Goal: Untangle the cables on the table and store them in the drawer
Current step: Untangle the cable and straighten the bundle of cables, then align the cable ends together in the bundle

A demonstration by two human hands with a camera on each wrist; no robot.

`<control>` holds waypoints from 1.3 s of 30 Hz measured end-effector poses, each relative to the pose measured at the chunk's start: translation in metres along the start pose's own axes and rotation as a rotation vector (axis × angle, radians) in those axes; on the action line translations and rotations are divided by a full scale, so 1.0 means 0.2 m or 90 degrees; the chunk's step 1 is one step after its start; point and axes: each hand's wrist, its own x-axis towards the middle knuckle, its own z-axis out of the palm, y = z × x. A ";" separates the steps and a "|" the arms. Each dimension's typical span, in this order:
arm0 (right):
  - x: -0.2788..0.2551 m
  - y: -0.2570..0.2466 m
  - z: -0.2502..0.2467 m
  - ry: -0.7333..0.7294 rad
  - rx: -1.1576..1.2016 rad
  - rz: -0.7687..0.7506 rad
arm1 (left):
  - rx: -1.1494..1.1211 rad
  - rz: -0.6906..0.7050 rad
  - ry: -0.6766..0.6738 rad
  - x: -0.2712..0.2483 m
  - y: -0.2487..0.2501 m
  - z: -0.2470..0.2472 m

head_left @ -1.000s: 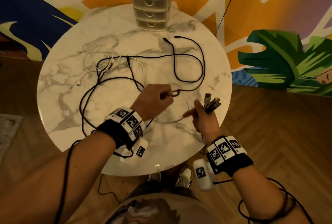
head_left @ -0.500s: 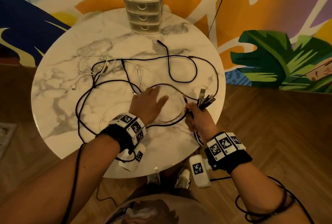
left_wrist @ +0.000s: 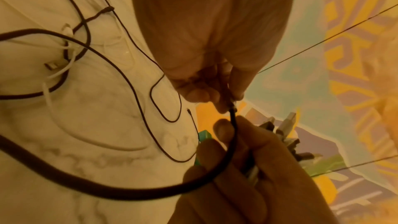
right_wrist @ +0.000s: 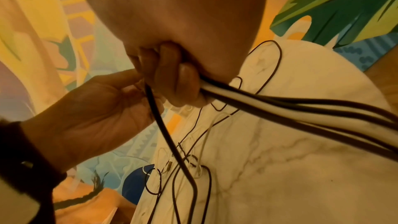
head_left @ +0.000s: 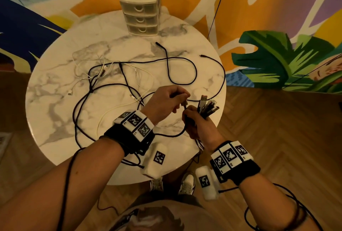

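Black cables (head_left: pixel 167 68) and thin white cables (head_left: pixel 81 77) lie tangled across the round marble table (head_left: pixel 55 119). My left hand (head_left: pixel 182 101) pinches the plug end of a black cable (left_wrist: pixel 231 142) just above the table's right side. Touching it, my right hand (head_left: pixel 192 116) grips a bundle of cable ends whose USB plugs (head_left: pixel 208 105) stick up from the fist. In the right wrist view black and white cords (right_wrist: pixel 290 110) trail out of that fist. A small cream three-drawer unit (head_left: pixel 140 8) stands at the table's far edge, all its drawers closed.
A painted mural wall (head_left: pixel 277 55) rises behind the table, and the wood floor (head_left: pixel 277 138) lies to the right. My shoes (head_left: pixel 187 184) show under the near edge. Thin dark wires (head_left: pixel 216 8) run across the wall. Sensor leads hang from both wrists.
Half a second ago my left hand lay flat on the table. It has since lifted and pinched a black cable's plug beside the right hand, which still holds its bundle.
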 end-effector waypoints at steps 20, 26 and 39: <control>-0.04 -0.08 0.01 0.036 -0.147 -0.117 | 0.085 0.188 -0.002 -0.14 0.16 0.08; -0.01 -0.05 0.00 0.198 -0.126 -0.204 | 0.176 0.133 0.093 -0.16 0.02 0.08; -0.05 -0.13 -0.07 0.290 0.287 -0.171 | 0.479 -0.136 -0.083 -0.33 -0.57 -0.19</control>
